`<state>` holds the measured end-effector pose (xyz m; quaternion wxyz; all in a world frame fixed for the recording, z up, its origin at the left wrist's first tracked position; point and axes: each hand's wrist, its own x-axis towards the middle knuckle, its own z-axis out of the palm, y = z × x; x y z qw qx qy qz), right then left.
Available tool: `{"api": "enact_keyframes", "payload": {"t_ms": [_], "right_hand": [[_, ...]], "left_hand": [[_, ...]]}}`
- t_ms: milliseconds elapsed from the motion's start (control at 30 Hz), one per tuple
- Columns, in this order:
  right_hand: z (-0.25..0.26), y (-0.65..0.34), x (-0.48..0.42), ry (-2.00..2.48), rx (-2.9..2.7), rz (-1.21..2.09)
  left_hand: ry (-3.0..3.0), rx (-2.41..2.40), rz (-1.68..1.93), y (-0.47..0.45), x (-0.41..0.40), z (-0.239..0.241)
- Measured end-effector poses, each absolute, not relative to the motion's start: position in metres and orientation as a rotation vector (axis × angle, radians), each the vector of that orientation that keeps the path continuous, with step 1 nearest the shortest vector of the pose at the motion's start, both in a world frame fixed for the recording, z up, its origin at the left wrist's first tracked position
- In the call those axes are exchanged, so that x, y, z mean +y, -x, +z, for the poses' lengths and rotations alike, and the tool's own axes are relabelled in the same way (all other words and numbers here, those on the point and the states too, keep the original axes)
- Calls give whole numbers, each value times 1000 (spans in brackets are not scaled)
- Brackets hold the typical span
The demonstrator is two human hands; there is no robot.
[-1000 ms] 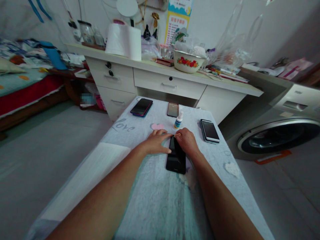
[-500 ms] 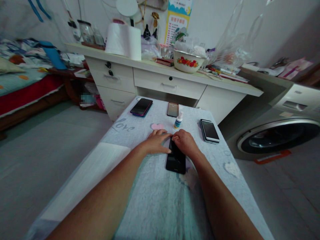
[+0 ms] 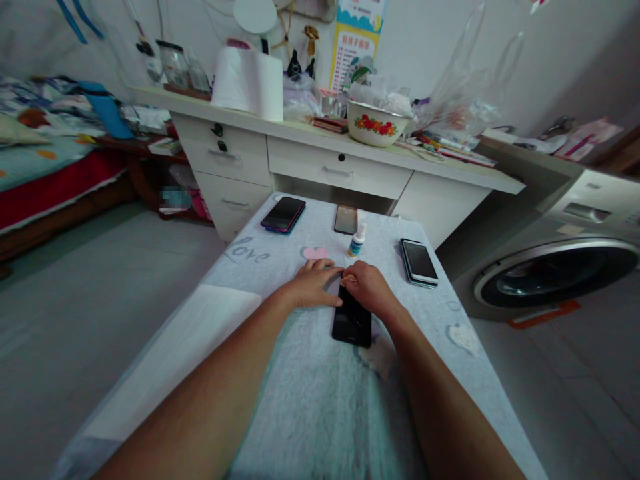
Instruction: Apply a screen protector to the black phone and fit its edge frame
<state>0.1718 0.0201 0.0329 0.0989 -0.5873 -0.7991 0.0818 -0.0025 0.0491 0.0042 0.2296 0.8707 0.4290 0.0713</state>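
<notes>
A black smartphone [image 3: 351,325] lies screen up on the table, its upper part partly covered by my hands. My right hand [image 3: 367,283] is closed on a small peach-coloured cloth [image 3: 349,281], pressed to the phone's upper screen; most of the cloth is hidden. On the phone's left side, my left hand [image 3: 316,283] rests with fingers spread. Its thumb touches the phone's left edge and its forefinger reaches the top corner. Just beyond the hands stands a small white spray bottle [image 3: 357,243] with a blue and yellow label.
Stacked phones lie at the table's far left [image 3: 283,214] and right [image 3: 420,261]. Another phone [image 3: 346,219] sits at the far edge. A patterned cloth [image 3: 300,400] covers the table. Behind are a white desk [image 3: 305,143] and, rightward, a washing machine [image 3: 545,227].
My right hand has shifted slightly left on the phone's upper end with the cloth. My left hand and the phone have stayed in place.
</notes>
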Motion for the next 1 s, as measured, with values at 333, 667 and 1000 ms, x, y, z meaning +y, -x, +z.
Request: {"api": "enact_keyframes", "payload": {"t_ms": [333, 667, 1000], "right_hand": [[26, -173, 33, 1829, -2283, 168], [23, -184, 40, 1963, -2144, 116], [21, -196, 38, 2028, -2078, 74]], "left_hand": [[-2373, 1188, 190, 3, 47, 7], [-2388, 1181, 184, 2, 48, 7], [-2367, 1201, 174, 2, 46, 11]]}}
